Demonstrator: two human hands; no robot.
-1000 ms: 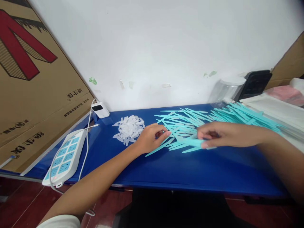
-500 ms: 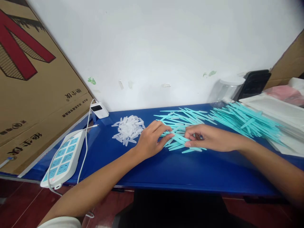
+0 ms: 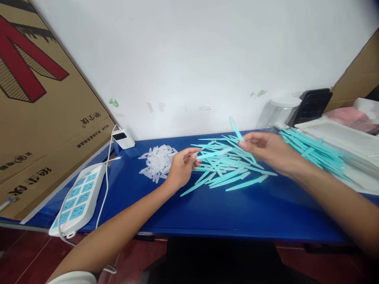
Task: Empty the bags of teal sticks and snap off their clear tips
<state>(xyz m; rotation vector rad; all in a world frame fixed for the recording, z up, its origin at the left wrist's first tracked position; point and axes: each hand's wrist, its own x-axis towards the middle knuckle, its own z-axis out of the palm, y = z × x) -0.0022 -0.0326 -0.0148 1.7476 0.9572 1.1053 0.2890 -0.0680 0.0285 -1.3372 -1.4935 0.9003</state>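
My left hand (image 3: 181, 165) is closed at the left side of a loose heap of slim, tapered teal plastic sticks (image 3: 220, 167). Between its thumb and fingers it pinches one teal stick (image 3: 214, 153), which points right over the heap. Raised above the heap's right side, my right hand (image 3: 260, 148) grips another teal stick (image 3: 236, 128) by its lower end. That stick tilts up and to the left. Just left of my left hand lies a pile of small whitish translucent pieces (image 3: 158, 161).
A second teal pile (image 3: 314, 152) lies at the right, beside white trays (image 3: 352, 138). Behind it stand a clear jar (image 3: 280, 112) and a black object (image 3: 315, 104). A power strip (image 3: 79, 201), a cable and a small white device (image 3: 123, 139) are on the left, by a cardboard box (image 3: 53, 130).
My right hand has risen off the heap to the right with a teal stick. My left hand has drawn slightly left and up with another, and the heap shows more fully.
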